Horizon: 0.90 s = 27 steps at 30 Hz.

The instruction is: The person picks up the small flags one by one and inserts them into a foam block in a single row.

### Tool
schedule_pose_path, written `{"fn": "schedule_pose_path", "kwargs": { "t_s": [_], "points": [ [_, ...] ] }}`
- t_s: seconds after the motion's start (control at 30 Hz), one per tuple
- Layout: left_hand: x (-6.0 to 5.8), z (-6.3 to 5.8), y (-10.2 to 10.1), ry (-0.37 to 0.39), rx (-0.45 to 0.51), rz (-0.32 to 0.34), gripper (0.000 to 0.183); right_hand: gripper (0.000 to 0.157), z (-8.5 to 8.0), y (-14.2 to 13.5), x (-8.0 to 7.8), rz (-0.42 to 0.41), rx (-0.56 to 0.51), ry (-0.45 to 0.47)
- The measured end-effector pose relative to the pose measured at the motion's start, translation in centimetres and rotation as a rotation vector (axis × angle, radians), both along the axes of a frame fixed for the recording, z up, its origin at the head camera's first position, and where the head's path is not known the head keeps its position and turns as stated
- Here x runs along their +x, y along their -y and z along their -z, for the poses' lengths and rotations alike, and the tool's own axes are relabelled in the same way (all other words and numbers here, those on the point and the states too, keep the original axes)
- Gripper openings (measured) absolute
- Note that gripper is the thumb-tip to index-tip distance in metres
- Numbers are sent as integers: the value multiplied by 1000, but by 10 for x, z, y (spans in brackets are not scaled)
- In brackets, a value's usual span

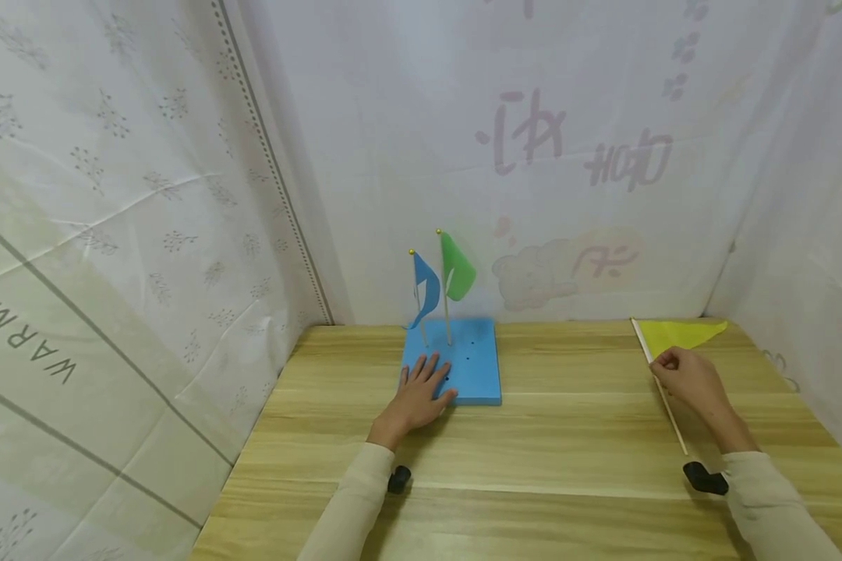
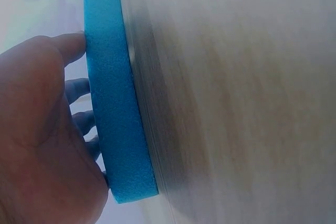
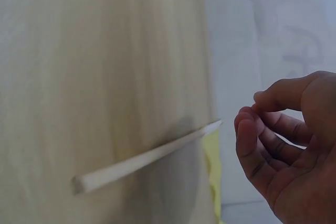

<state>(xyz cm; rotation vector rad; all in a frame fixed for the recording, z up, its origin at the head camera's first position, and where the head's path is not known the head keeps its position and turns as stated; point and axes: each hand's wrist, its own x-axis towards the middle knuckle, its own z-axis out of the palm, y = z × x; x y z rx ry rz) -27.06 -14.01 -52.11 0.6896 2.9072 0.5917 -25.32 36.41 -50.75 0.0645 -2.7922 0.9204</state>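
Currently right hand (image 1: 695,383) curled, fingertips nearly meeting, nothing seen between; yellow flag (image 1: 673,335) just beside, at table's (image 1: 568,436) right (likely light, cloth limp; pinch bare stick (image 1: 669,409)). Left hand (image 1: 417,399), fingers spread, rests on block (image 1: 477,380) bearing blue flag (image 1: 432,287), green flag (image 1: 459,269).

Three stick-mounted flags (image 1: 459,273), one blue, one green, one yellow, one flat blue foam board (image 1: 480,383) and two bare hands (image 1: 417,400) appeared at one wood-grain table (image 1: 554,436).
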Motion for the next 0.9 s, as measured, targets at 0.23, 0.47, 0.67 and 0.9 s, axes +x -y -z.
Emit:
{"fn": "schedule_pose_path", "kwargs": {
  "t_s": [0.23,0.47,0.67,0.9],
  "points": [
    [-1,-2,-2,5,-16,-6,65,26,11,-16,2,28,74,102],
    [0,-4,-3,12,-25,-15,65,34,18,-21,0,54,108,160],
    [0,-3,-4,12,-32,-17,66,28,16,-16,0,88,84,180],
    [1,-5,-5,11,-35,-22,65,26,16,-10,0,135,52,198]
  ]
}}
